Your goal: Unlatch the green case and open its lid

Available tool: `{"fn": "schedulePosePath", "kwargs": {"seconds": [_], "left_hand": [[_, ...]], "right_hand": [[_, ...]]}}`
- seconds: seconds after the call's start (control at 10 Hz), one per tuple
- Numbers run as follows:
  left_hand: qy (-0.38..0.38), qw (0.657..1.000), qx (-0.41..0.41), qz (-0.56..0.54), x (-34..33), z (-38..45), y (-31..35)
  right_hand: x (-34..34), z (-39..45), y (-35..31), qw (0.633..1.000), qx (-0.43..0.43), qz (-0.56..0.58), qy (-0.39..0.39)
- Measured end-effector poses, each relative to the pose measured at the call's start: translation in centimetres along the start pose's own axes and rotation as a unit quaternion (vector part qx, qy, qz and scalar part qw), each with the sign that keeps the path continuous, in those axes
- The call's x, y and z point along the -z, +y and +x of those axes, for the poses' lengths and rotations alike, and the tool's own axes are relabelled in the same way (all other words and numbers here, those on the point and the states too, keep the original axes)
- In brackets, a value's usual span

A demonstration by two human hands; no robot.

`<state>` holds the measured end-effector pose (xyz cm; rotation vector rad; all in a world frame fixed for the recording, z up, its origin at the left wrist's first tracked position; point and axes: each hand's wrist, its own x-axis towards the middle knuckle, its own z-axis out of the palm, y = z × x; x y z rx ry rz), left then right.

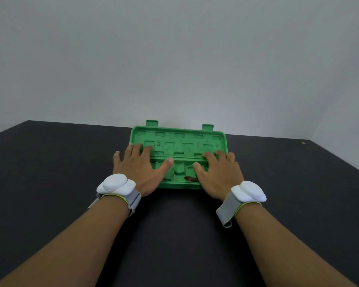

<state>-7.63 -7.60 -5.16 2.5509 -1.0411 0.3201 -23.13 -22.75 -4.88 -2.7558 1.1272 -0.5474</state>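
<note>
Forearms: both ours, bare, running up from the bottom edge over the dark table point(50, 172).
Wristbands: white pod on a grey strap on each wrist, L point(117, 185) & R point(248, 191).
Left hand point(140, 168): flat, palm down, fingers spread, gripping nothing. Fingertips lie on the lid's inner face near its L end; thumb reaches right over the base tray.
Right hand point(219, 175): also flat, palm down, fingers splayed, holding nothing. Fingertips at the hinge line near the R end; thumb over the tray.
Green case point(179, 160): directly under & just beyond both hands, spanning the gap between them. It sits toward the table's far edge, close to the grey wall point(174, 59).
Lid point(180, 141): already swung open, lying back beyond our fingertips, moulded inner side up w/ rows of shallow rectangular recesses.
Latches: two green tabs, L point(152, 122) & R point(207, 127), stick up from the lid's far rim, well past the fingers.
Base tray point(179, 174): near half, between our thumbs, w/ shaped pockets. One small brown item point(192, 179) lies in it just left of the R thumb; can't tell what it is.
</note>
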Motion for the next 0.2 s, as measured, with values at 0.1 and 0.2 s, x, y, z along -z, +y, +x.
{"fn": "schedulePosePath", "kwargs": {"seconds": [0.1, 0.2], "left_hand": [[0.052, 0.997, -0.016, -0.047, 1.5, -0.7, 0.1], [0.09, 0.993, -0.028, -0.078, 3.2, -1.0, 0.2]], "right_hand": [[0.9, -0.5, 0.2, 0.997, -0.003, 0.082, -0.017], [2.6, -0.8, 0.4, 0.989, -0.009, 0.15, -0.011]]}}
